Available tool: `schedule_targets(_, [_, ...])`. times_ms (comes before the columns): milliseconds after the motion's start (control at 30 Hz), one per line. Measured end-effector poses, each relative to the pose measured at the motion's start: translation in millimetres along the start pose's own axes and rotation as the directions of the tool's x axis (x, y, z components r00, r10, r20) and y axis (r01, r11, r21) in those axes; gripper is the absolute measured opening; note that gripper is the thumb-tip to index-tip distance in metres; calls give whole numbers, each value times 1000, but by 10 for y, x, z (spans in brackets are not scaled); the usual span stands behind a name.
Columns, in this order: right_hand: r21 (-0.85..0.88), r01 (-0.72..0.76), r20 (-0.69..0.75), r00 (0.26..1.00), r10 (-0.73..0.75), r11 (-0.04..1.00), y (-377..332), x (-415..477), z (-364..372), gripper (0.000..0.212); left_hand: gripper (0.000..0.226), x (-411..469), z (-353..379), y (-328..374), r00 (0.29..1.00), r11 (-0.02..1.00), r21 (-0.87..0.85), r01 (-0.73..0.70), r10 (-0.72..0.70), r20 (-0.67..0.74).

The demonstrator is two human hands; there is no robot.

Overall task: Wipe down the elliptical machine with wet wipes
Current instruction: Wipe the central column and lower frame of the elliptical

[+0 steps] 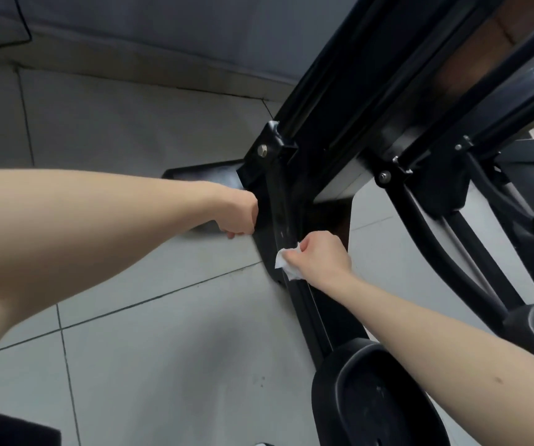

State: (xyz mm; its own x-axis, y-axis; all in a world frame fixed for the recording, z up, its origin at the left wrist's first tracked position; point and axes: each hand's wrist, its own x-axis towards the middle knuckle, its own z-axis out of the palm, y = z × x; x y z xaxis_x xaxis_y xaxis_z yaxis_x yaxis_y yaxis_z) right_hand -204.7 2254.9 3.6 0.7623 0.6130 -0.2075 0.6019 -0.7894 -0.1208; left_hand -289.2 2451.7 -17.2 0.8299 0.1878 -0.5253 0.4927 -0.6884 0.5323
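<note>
On the grey tiled floor (162, 349) stands the black metal elliptical machine (349, 75), whose low base plate the left hand (240, 215) grips with fingers curled round its edge, while the right hand (318, 255) pinches a crumpled white wet wipe (286, 268) against the frame's central bar.

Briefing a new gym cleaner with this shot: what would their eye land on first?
The white wet wipe, pinched in the right hand against the black elliptical frame at centre, stands out most. Just left of it, the left hand grips the frame's edge. A black foot pedal fills the lower right.
</note>
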Motion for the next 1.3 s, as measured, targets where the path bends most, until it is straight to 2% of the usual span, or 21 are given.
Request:
schedule_targets(167, [44,-57,-88,994,61,997,-456,432,-119,38,27,12,-20,-94,1000,1000,9,24,-24,7])
schedule_targets(233, [98,-77,-97,992,86,992,-425,355,-84,29,27,16,-24,-101,1000,1000,0,20,-20,5])
schedule_targets(400, [122,-23,53,998,16,992,-17,-4,-59,38,29,16,-14,-124,1000,1000,5,22,-22,9])
schedule_targets(433, [101,12,35,999,-15,995,26,41,-124,35,29,17,-21,-141,1000,1000,7,28,-28,9])
schedule_targets(500, [116,140,-135,983,-124,983,6,192,-287,25,28,1,-46,-169,999,999,10,33,-33,3])
schedule_targets(567, [182,348,-321,905,-279,920,-126,345,-391,17,26,-12,-65,-189,999,999,8,43,-43,-3])
schedule_targets(600, [134,491,-396,823,-407,861,-196,422,-383,12,26,-8,-67,-195,999,999,8,47,-47,-8])
schedule_targets(633, [-4,622,-446,699,-558,783,-243,498,-322,11,26,-1,-65,-198,999,999,7,50,-50,-10])
schedule_targets(667, [-184,713,-419,566,-710,676,-247,574,-239,13,26,12,-61,-202,999,999,3,53,-53,-10])
schedule_targets(700, [-352,770,-310,441,-843,532,-187,633,-157,16,27,19,-55,-205,998,999,2,55,-55,-11])
schedule_targets(733, [-475,789,-131,374,-918,389,-87,632,-95,22,26,20,-48,-198,998,998,5,55,-55,-12])
schedule_targets(767, [-530,800,52,361,-931,281,43,568,-56,31,25,14,-45,-188,999,999,6,54,-54,-10])
schedule_targets(833, [-494,850,294,360,-886,181,372,302,0,43,22,9,-47,-166,999,999,3,47,-47,-2])
schedule_targets(933, [-421,906,550,283,-786,32,699,20,37,55,17,-22,-67,-199,999,999,20,46,-46,-7])
schedule_targets(967, [-420,907,562,258,-786,-3,672,91,-6,55,18,-33,-74,-221,999,998,26,48,-48,-5])
schedule_targets(1000, [-445,896,527,263,-808,2,565,214,-73,54,19,-40,-81,-236,999,998,33,54,-54,-2])
schedule_targets(1067, [-536,831,353,379,-855,148,258,506,-215,55,19,-39,-87,-250,998,997,48,68,-68,-1])
schedule_targets(1133, [-574,761,210,495,-843,304,-14,669,-308,62,18,-38,-79,-253,997,996,49,71,-71,5])
schedule_targets(1233, [-489,755,207,586,-783,436,135,436,-86,70,18,-25,-73,-222,998,997,57,59,-59,1])
schedule_targets(1300, [-431,805,323,559,-764,407,486,67,31,71,19,-24,-75,-192,999,997,67,47,-48,8])
